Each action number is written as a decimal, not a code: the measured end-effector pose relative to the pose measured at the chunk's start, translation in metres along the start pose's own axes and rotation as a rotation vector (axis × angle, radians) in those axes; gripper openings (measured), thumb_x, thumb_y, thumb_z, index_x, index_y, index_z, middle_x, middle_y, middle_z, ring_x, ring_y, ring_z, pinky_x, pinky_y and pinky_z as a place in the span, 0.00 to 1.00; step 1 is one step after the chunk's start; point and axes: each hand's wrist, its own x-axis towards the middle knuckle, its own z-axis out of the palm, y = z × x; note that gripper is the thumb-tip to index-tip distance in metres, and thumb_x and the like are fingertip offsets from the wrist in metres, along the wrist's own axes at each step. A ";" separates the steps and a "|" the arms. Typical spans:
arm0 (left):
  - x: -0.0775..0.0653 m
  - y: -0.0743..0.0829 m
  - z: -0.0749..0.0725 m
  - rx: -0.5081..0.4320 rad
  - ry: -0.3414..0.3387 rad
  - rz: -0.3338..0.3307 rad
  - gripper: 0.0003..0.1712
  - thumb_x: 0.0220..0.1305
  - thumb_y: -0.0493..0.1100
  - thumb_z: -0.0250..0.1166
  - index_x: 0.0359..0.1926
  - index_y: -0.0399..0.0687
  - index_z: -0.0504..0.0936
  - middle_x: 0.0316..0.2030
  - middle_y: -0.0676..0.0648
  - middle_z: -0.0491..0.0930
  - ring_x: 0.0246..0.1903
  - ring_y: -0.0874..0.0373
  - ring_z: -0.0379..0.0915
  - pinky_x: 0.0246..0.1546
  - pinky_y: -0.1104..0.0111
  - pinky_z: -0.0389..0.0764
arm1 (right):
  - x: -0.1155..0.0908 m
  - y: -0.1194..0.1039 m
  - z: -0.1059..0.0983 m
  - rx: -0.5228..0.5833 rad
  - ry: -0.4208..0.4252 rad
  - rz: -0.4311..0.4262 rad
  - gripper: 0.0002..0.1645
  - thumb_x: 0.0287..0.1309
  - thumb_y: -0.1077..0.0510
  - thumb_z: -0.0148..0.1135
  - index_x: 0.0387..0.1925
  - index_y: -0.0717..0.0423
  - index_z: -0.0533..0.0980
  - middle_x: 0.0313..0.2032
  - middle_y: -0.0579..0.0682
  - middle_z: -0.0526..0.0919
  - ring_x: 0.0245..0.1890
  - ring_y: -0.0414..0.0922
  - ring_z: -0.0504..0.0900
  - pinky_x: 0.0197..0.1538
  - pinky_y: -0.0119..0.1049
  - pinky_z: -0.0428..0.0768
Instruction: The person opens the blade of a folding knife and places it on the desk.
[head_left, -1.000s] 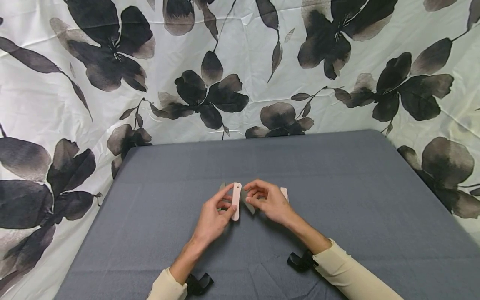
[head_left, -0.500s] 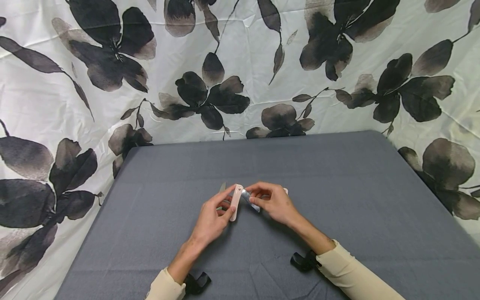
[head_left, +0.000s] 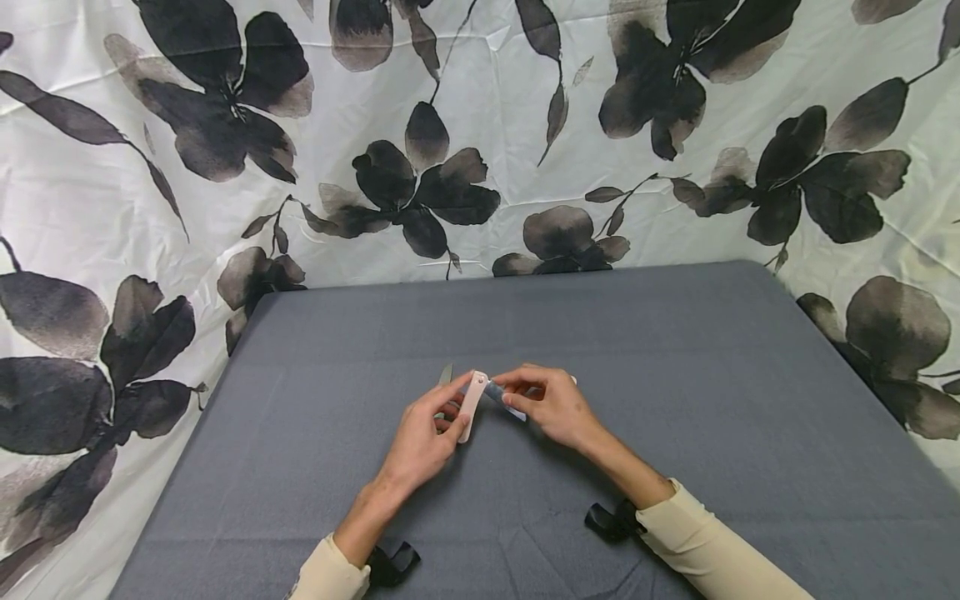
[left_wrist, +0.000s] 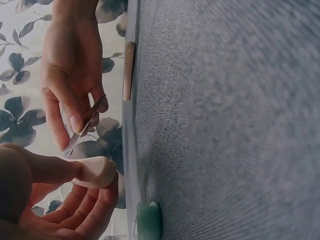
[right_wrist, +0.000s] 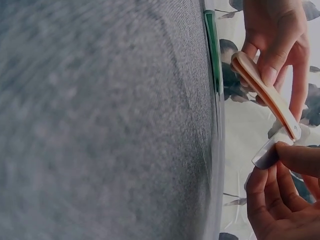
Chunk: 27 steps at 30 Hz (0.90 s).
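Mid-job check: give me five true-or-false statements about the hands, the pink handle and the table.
1. The left hand holds the pink handle. True.
2. The right hand holds nothing. False: it pinches the metal blade.
3. The metal blade is fully folded into the pink handle. False: it sticks out at an angle.
4. A green object lies nearer the left hand than the right. True.
5. The table is gray. True.

the folding knife [right_wrist: 275, 102] is positioned above the table [head_left: 675, 350], between the left hand [head_left: 426, 433] and the right hand [head_left: 557, 406] — handle [head_left: 472, 408] on the left, blade [right_wrist: 265, 155] on the right. on the table, a second knife [head_left: 446, 374] lies behind the left hand; another handle [left_wrist: 128, 72] lies behind the right. the curtain [head_left: 525, 179] hangs behind the table.
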 end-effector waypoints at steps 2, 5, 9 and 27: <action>0.000 0.000 0.001 0.017 -0.008 0.005 0.36 0.66 0.28 0.68 0.72 0.56 0.76 0.45 0.43 0.84 0.39 0.56 0.81 0.37 0.71 0.86 | -0.001 0.001 -0.001 -0.013 -0.002 -0.013 0.13 0.63 0.64 0.71 0.49 0.53 0.88 0.38 0.50 0.89 0.34 0.39 0.83 0.37 0.31 0.83; 0.000 -0.001 0.001 0.036 -0.016 0.009 0.36 0.66 0.28 0.68 0.72 0.55 0.76 0.44 0.44 0.84 0.39 0.57 0.81 0.37 0.71 0.85 | -0.002 0.001 -0.003 -0.034 -0.008 -0.028 0.13 0.64 0.64 0.71 0.49 0.52 0.89 0.38 0.48 0.88 0.34 0.40 0.82 0.38 0.31 0.82; 0.000 -0.002 0.002 0.050 -0.022 0.016 0.37 0.65 0.27 0.68 0.72 0.56 0.77 0.43 0.45 0.84 0.39 0.57 0.81 0.37 0.70 0.85 | -0.005 0.002 -0.004 -0.050 -0.019 -0.032 0.13 0.65 0.63 0.70 0.50 0.52 0.88 0.41 0.48 0.89 0.33 0.40 0.82 0.37 0.32 0.82; -0.003 0.002 -0.001 0.131 -0.046 0.039 0.34 0.70 0.31 0.66 0.73 0.59 0.75 0.43 0.48 0.82 0.39 0.61 0.76 0.40 0.69 0.82 | -0.006 -0.001 -0.008 -0.107 0.011 -0.081 0.14 0.64 0.66 0.69 0.50 0.54 0.88 0.37 0.47 0.86 0.32 0.39 0.78 0.37 0.32 0.80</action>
